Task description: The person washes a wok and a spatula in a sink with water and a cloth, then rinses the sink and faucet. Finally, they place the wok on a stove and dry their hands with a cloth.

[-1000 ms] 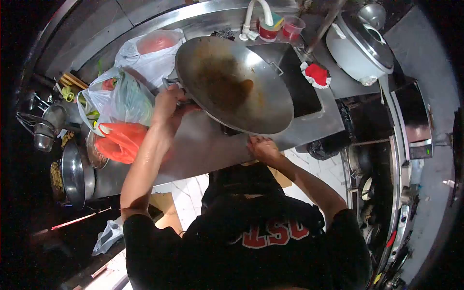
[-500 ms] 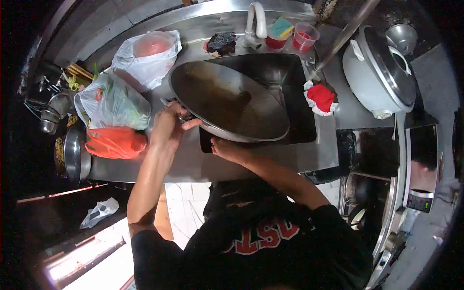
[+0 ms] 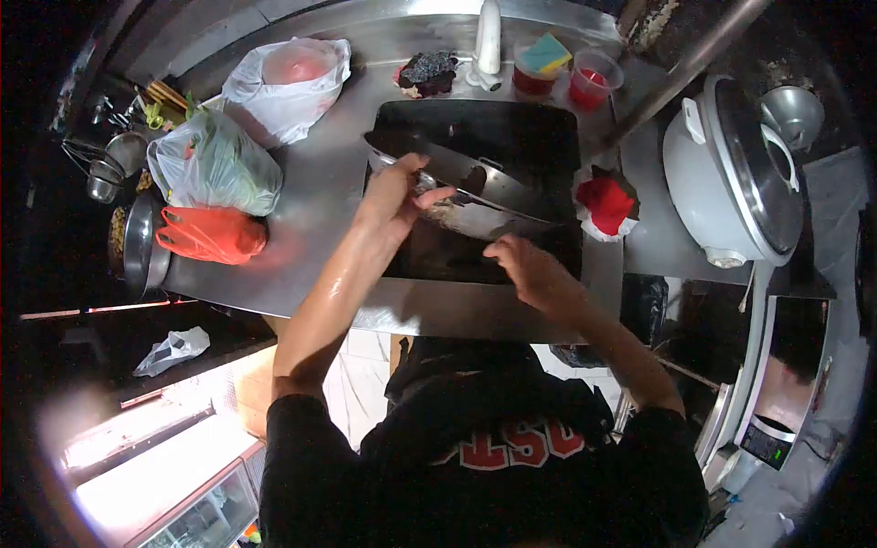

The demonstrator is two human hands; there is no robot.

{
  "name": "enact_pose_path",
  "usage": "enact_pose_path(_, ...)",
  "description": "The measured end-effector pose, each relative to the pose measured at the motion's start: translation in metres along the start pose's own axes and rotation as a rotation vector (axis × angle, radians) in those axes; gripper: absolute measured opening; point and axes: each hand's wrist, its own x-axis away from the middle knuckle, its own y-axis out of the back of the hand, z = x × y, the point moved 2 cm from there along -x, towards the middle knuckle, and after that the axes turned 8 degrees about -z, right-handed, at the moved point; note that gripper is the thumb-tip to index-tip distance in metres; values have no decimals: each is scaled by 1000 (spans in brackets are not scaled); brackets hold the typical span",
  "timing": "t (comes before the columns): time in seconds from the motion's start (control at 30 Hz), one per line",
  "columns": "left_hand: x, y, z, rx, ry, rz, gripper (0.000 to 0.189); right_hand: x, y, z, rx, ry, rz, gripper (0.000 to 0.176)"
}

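Observation:
A large metal wok (image 3: 507, 190) is tipped steeply over the sink (image 3: 571, 137), its rim slanting down to the right and part of its underside showing. My left hand (image 3: 400, 194) is closed around the wok's near handle at the left, mostly hiding that handle. Close to the lower right of the wok's underside is my right hand (image 3: 539, 274), with its fingers curled in. Whether it touches the wok or has something small in it cannot be made out.
Behind the sink are a white faucet (image 3: 489, 41), a dark crumpled scrubber (image 3: 427, 73), a tub with a sponge (image 3: 537, 73) and a red-tinted tub (image 3: 594, 80). Plastic bags (image 3: 219, 164) lie left. A red cloth (image 3: 606, 203) and a rice cooker (image 3: 722, 183) stand right, below a slanting pipe (image 3: 694, 68).
The wok has tipped from showing its wide inside to nearly edge-on, deeper over the sink. Both hands have moved right in view, the left still on the handle. The view has shifted slightly.

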Motion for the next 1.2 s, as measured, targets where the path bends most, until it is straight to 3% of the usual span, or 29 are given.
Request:
enact_pose_path(0.1, -11, -9, 17, 35, 22, -22, 19, 5, 45, -4, -83, -162, 78, 38)
enact_pose_path(0.17, -22, -6, 31, -3, 8, -45, 21, -2, 87, 18, -181, -381, 105, 40)
enact_pose_path(0.23, -36, 4, 48, 27, 85, -75, 22, 0, 127, 31, 75, -221, 156, 32)
enact_pose_path(0.3, -44, 17, 59, 3, 80, -107, 23, -6, 163, 58, 102, -334, 87, 24)
enact_pose_path(0.37, -42, 30, 64, 119, 161, 67, 23, 5, 186, 66, 11, -504, -166, 17)
enact_pose_path(0.43, -48, 39, 65, 127, 185, 50, 17, -1, 210, 77, 99, -573, -160, 17)
enact_pose_path(0.5, -58, 43, 60, 135, 181, 44, 6, -3, 213, 76, 133, -563, -234, 20)
enact_pose_path(0.57, -62, 53, 60, 133, 198, 101, 7, -8, 212, 69, 141, -548, -294, 18)
enact_pose_path(0.63, -69, 73, 66, 127, 217, 81, 8, -17, 186, 51, 129, -558, -266, 19)
enact_pose_path(0.67, -68, 79, 65, 100, 207, 54, 13, -22, 171, 34, 62, -468, -214, 21)
enact_pose_path(0.7, -66, 83, 66, 100, 209, 58, 13, -14, 151, 4, 178, -460, -204, 24)
enact_pose_path(0.73, -65, 89, 67, 126, 196, 18, 16, -20, 128, -13, -126, -666, -224, 23)
enact_pose_path(0.8, -66, 108, 76, 95, 161, -36, 19, -14, 96, -56, -149, -539, -187, 20)
enact_pose_path(0.83, -70, 119, 81, 98, 159, -32, 19, -17, 96, -59, -145, -536, -188, 20)
enact_pose_path(0.9, -77, 137, 89, 121, 253, -10, 37, -23, 91, -62, -179, -571, -175, 18)
enact_pose_path(0.97, -86, 148, 96, 88, 264, -91, 38, -31, 105, -63, -198, -566, -162, 17)
enact_pose_path(1.07, -91, 158, 107, 34, 371, -181, 37, -48, 140, -54, -144, -502, -179, 16)
enact_pose_path(1.13, -90, 163, 116, -141, 422, -45, 11, -53, 151, -57, -137, -488, -258, 16)
enact_pose_path(1.17, -99, 173, 124, -140, 419, -47, 11, -55, 150, -60, -139, -485, -257, 16)
enact_pose_path(1.2, -118, 197, 136, -458, 362, -175, 13, -55, 148, -66, -124, -557, -287, 17)
